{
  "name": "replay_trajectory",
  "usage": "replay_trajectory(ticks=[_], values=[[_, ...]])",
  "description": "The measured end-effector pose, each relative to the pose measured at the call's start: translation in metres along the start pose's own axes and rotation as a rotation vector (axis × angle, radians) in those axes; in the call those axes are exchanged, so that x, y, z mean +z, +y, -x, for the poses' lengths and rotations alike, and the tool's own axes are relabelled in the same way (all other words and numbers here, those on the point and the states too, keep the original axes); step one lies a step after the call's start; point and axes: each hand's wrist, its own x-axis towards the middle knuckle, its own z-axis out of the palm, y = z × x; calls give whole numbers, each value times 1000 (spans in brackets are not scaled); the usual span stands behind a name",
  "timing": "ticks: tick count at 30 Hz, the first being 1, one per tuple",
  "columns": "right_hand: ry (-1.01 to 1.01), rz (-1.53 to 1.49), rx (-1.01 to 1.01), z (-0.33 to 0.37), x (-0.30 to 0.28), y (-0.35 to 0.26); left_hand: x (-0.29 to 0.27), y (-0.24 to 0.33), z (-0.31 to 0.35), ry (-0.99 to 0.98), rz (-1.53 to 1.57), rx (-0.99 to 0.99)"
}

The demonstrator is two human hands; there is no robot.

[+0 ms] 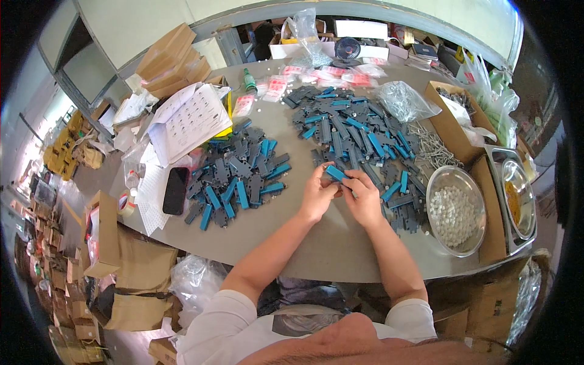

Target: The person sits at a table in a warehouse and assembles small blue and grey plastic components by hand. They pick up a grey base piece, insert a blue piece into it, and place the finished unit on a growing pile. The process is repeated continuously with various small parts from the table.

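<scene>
Grip drawn in, the person's left hand (318, 198) and right hand (363, 198) meet at a small blue-and-grey piece (335, 173), fingertips closed on it from either side; how the thumbs bear on its underside cannot be told. The piece is held over the grey worktop (328, 255), at the near edge of a large pile of blue and dark-grey parts (337, 131). A smaller heap of similar parts (237, 170) lies to the left, with a dark phone (176, 191) just beside it and printed sheets (190, 118) behind. To the right, a round steel bowl (473, 182) contains small white pieces (451, 216), near a scatter of metal screws (435, 147), an open cardboard box (456, 137) and a clear plastic bag (401, 100). Toward the far edge, a green bottle (249, 80) stands near red-and-white packets (328, 74), and a small black fan (347, 47) sits beyond them.
</scene>
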Motion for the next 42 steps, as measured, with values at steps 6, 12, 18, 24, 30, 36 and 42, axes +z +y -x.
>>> replay_trajectory(ticks=[6, 12, 18, 24, 30, 36, 42], values=[[-10, 89, -30, 0, 0, 5, 1, 4, -2, 41, 29, 117], [-37, 156, -117, -1, -1, 2, 2, -3, -1, 68, 110, 190], [-26, 33, -99, -8, -5, -6, -8, 5, -4, 17, 308, 111], [-297, -128, 379, -7, -11, 1, -21, 7, -12, -55, 337, 51], [-337, -120, 386, -6, -15, 5, -16, 12, -10, -94, 371, -25], [-251, 10, 292, -1, -7, 18, -19, 12, -10, -2, 77, 118], [-274, -66, 279, -10, -19, 18, -8, 21, 0, -92, -239, 480]])
